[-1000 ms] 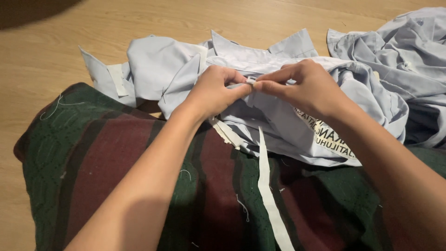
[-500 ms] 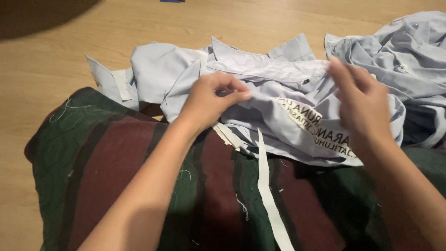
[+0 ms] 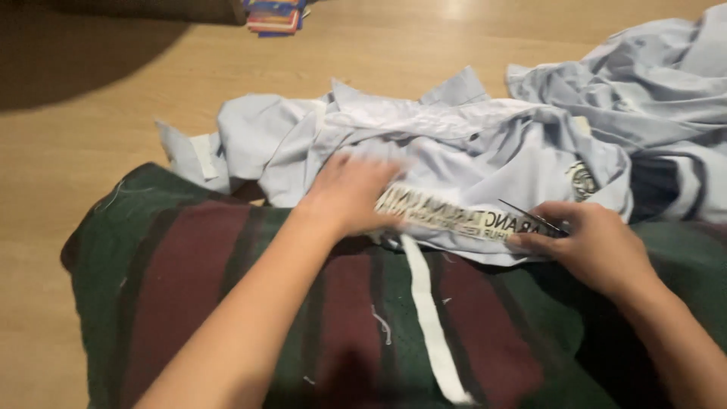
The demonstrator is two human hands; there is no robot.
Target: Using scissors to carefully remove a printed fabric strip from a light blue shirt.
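A light blue shirt (image 3: 469, 144) lies crumpled on a green and maroon striped cloth (image 3: 189, 303). A cream patch with dark print (image 3: 454, 216) runs along the shirt's near edge. My left hand (image 3: 352, 189), blurred by motion, lies flat on the shirt at the patch's left end with its fingers spread. My right hand (image 3: 594, 246) rests at the patch's right end. It pinches a thin dark pointed tool (image 3: 530, 216), whose tip lies over the fabric. A narrow white strip (image 3: 428, 318) hangs from the shirt down across the striped cloth.
More light blue garments (image 3: 651, 83) are heaped at the right. A small stack of colourful flat items (image 3: 274, 15) sits at the far edge on the wooden floor (image 3: 91, 151). Loose white threads lie on the striped cloth.
My hands have parted from the shirt's middle. The right hand has dropped to the patch's right end, now with a thin tool. The left has flattened on the fabric.
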